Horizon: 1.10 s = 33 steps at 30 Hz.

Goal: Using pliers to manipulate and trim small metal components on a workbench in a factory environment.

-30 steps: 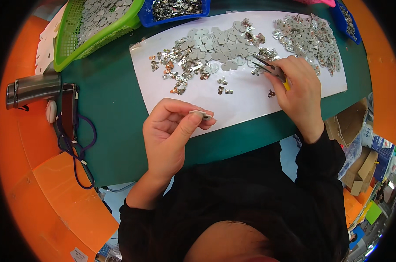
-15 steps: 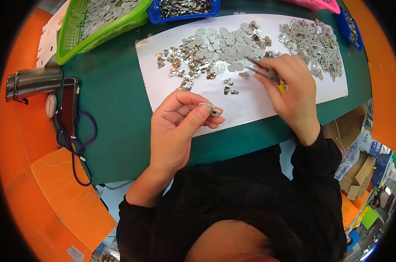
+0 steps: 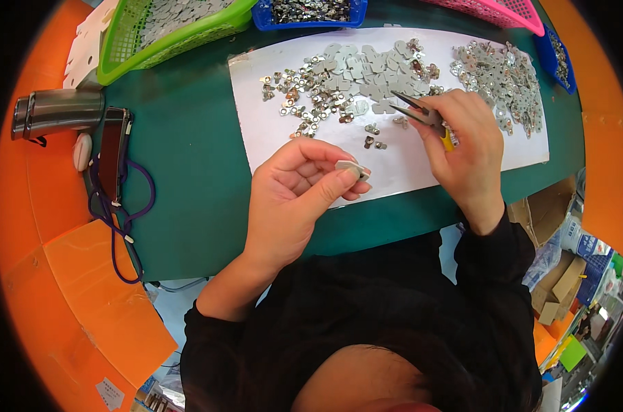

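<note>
Between thumb and fingers, my left hand (image 3: 301, 196) pinches a small flat grey metal plate (image 3: 351, 167) just above the near edge of a white sheet (image 3: 421, 168). My right hand (image 3: 466, 141) is wrapped round long-nose pliers (image 3: 425, 118) with yellow on the handle; their jaws are parted and point left, with nothing visible between them. Beyond the pliers lies a heap of flat grey metal plates (image 3: 373, 72). Small shiny metal clips (image 3: 318, 103) are scattered left of it, and a few loose clips (image 3: 375, 142) lie between my hands. At the right is a pile of plates with fittings (image 3: 507, 86).
Along the far edge stand a green basket (image 3: 181, 50) of plates, a blue bin (image 3: 308, 26) of small parts and a pink basket (image 3: 504, 17). Another blue bin (image 3: 565, 81) is at far right. A steel tumbler (image 3: 64, 112) and a phone with purple cord (image 3: 112, 154) lie left.
The view has shifted slightly, so the table contents sit a little further right. The plate in my left hand is tilted differently. The pliers stay in my right hand, above the sheet.
</note>
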Motion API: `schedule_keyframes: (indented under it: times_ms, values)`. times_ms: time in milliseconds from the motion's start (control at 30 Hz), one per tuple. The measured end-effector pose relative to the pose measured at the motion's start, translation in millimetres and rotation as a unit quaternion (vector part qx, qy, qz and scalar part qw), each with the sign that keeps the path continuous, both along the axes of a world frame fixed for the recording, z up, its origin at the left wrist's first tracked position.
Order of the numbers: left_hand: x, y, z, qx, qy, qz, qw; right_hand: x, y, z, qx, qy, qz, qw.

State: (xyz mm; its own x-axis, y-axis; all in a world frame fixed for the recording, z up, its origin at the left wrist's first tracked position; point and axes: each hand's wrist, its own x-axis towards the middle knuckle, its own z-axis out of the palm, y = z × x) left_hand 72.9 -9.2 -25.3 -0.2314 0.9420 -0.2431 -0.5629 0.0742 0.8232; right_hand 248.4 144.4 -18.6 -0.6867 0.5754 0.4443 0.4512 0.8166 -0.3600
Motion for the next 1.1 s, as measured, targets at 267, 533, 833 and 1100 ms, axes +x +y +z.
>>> schedule_keyframes:
  times_ms: [267, 533, 833, 1100]
  values:
    - [0, -1, -3, 0.005, 0.016, 0.010, 1.000, -2, -1, -3, 0.053, -0.067, 0.029, 0.996]
    - [8, -4, -4, 0.080, 0.344, 0.058, 0.934, -14, -25, 35, -0.557, 0.080, 0.096, 0.821]
    - [-5, 2, 3, 0.223, 0.609, 0.058, 0.759, -24, -10, 43, -0.673, -0.018, 0.147, 0.725]
    - [-3, 1, 2, 0.240, 0.657, 0.097, 0.708, -27, -6, 42, -0.642, -0.059, 0.163, 0.747]
